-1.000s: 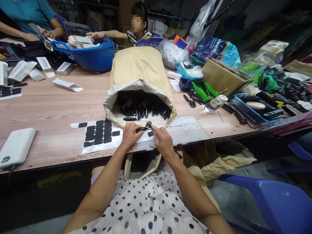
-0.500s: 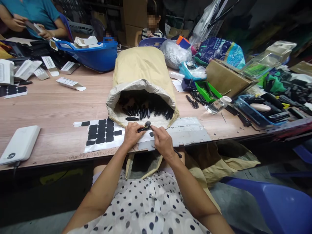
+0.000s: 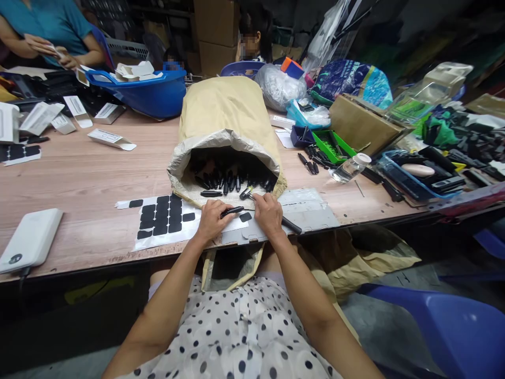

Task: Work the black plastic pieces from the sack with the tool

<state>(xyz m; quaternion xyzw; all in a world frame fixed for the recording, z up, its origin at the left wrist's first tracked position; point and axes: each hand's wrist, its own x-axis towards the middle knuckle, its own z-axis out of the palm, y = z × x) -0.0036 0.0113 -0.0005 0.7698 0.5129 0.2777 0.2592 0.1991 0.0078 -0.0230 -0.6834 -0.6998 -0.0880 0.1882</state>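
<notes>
My left hand (image 3: 212,218) is closed around a slim black pen-shaped piece (image 3: 232,211), its end pointing right over the grey board (image 3: 305,213). Closed on a small hammer (image 3: 292,225) is my right hand (image 3: 269,215); the dark handle sticks out to the lower right and the head lies up-left, apart from the piece. Just beyond both hands, a tan sack (image 3: 226,105) lies with its mouth towards me. Several similar black pieces (image 3: 226,181) show inside it, and one lies at its lip. A sheet of black patches (image 3: 160,223) is left of my left hand.
A white power bank (image 3: 33,237) with a cable lies at the left edge. Small white boxes (image 3: 110,138) and a blue basin (image 3: 158,95) stand at the back left, near a co-worker. Rightward are a green tray (image 3: 331,146), a clear bottle (image 3: 351,167) and a blue tray (image 3: 418,176).
My right hand has shifted right, and the hammer head has moved off the black piece, which now shows more clearly in my left hand. The whole view has shifted slightly.
</notes>
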